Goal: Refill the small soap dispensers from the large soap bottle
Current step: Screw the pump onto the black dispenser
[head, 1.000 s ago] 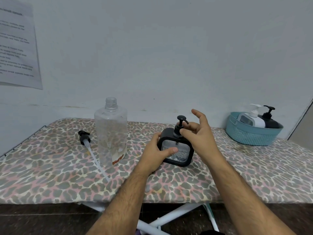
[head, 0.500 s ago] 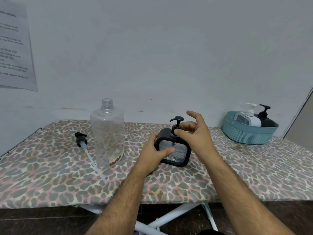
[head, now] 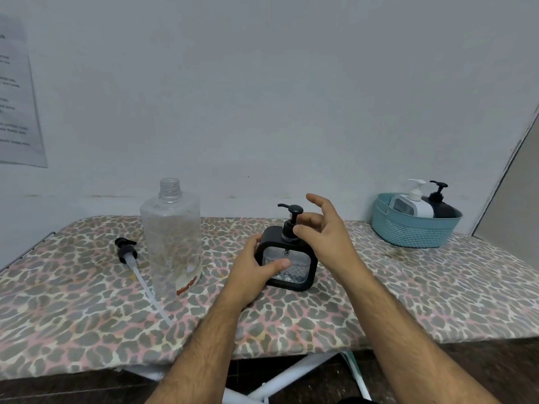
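Centre of frame: black square dispenser [head: 287,259] stands upright on the leopard-print board [head: 408,293], pump head on top with spout pointing left.

Left hand [head: 253,271] grips the dispenser's left side; fingers curl round the far edge, thumb lies flat across the clear front window.

Right hand [head: 323,234] at the pump collar: thumb and one or two fingers pinch the neck just below the pump head. Remaining fingers are spread and lifted clear, index highest. Contact behind the collar is hidden by the hand.

Left of centre: large clear bottle [head: 172,243], upright, cap off, neck open; little liquid visible in it. It stands near the dispenser, not touching. Its pump [head: 126,250] with long tube lies flat on the board just left of the bottle, tube running toward the lower centre.

Upper right: teal basket [head: 414,231] on the board, holding a white dispenser [head: 412,204] and a black one [head: 439,205].

Upper left edge: paper sheet [head: 17,106] on the wall, text unreadable.
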The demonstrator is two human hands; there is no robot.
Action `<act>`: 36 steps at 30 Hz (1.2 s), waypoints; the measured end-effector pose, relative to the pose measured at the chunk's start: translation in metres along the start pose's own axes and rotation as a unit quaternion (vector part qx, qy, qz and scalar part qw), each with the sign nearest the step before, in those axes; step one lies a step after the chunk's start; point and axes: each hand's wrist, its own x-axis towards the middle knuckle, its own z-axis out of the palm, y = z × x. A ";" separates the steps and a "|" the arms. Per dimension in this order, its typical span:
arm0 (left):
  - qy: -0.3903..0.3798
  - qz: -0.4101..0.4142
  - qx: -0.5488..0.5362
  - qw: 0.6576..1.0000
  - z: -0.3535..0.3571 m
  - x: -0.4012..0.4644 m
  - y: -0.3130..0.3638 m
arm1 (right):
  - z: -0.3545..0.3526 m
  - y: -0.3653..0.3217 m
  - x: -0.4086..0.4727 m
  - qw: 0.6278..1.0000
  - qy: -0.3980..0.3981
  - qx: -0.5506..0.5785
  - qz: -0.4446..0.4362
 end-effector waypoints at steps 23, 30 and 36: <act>0.002 0.002 0.009 1.000 0.000 -0.003 0.004 | 0.001 0.003 0.000 1.000 0.013 -0.020 -0.008; 0.002 -0.001 0.014 1.000 0.000 -0.003 0.004 | 0.000 0.002 0.000 1.000 -0.001 0.005 0.003; 0.005 -0.001 0.017 1.000 0.000 -0.002 0.003 | -0.001 0.003 0.002 1.000 0.004 -0.024 -0.008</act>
